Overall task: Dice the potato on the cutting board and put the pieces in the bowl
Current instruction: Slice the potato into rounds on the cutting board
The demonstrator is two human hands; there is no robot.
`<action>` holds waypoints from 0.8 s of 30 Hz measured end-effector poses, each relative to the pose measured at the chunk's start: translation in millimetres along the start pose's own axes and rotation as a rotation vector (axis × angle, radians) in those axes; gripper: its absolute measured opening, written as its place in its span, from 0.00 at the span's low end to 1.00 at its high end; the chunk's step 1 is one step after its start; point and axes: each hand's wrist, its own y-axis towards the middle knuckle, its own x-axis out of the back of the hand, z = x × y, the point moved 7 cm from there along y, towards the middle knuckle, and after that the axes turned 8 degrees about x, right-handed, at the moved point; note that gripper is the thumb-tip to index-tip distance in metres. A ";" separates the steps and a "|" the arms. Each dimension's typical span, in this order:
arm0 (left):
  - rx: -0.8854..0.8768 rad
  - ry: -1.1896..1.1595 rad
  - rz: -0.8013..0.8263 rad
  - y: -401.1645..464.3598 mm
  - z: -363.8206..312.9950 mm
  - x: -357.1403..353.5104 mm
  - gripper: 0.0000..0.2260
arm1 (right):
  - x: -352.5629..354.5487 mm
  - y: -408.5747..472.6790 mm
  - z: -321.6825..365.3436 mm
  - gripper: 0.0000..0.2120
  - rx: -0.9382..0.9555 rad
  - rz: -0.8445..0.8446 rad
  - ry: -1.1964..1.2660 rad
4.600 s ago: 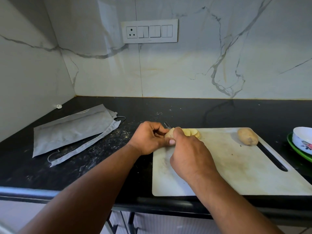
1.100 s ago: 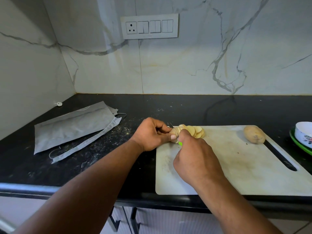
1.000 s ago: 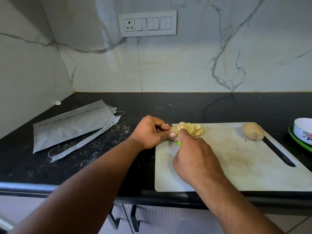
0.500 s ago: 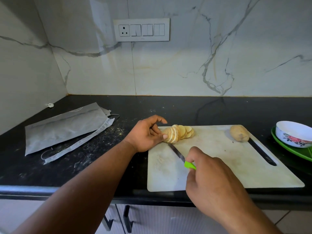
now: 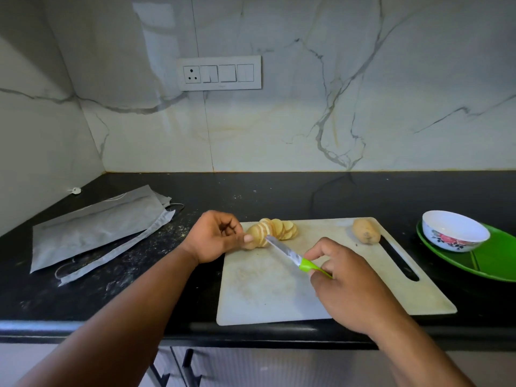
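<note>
Status: you're mid-slicing, not dicing yet. The cut potato (image 5: 272, 231) sits at the far left corner of the cutting board (image 5: 321, 291), mostly fanned into rounds. Your left hand (image 5: 217, 238) pinches the uncut end stub, fingers curled on it. Your right hand (image 5: 351, 283) has its grip closed round the green handle of the knife (image 5: 290, 254), blade angled toward the stack, tip at the last slices.

Done: most of one potato is in rounds. Left: finish the stub, cross-cut the rounds into cubes, move the pieces over. A second whole potato (image 5: 366, 231) lies untouched at the far right of the board, by the handle slot. The bowl (image 5: 455, 230) stands on a green plate (image 5: 491, 263) on the table, right of the board, well apart from the slices; nothing shows inside it.

Hard to read: whether the blade tip is actually touching the potato or just beside it. The plate is cut off at the right edge. How thick the stub is can't be judged, since your fingers hide part of it.
</note>
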 end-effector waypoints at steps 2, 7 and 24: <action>-0.004 0.042 0.026 -3.5 -13.9 -2.2 0.17 | 10.5 3.7 -9.1 0.09 -0.007 -0.014 0.061; -0.022 -0.007 0.095 -7.8 -81.1 -38.3 0.15 | 28.5 18.2 -32.8 0.08 -0.046 -0.068 0.104; -0.003 0.262 0.074 -3.1 -96.0 -140.0 0.07 | 39.0 31.2 -61.3 0.08 -0.052 -0.088 -0.183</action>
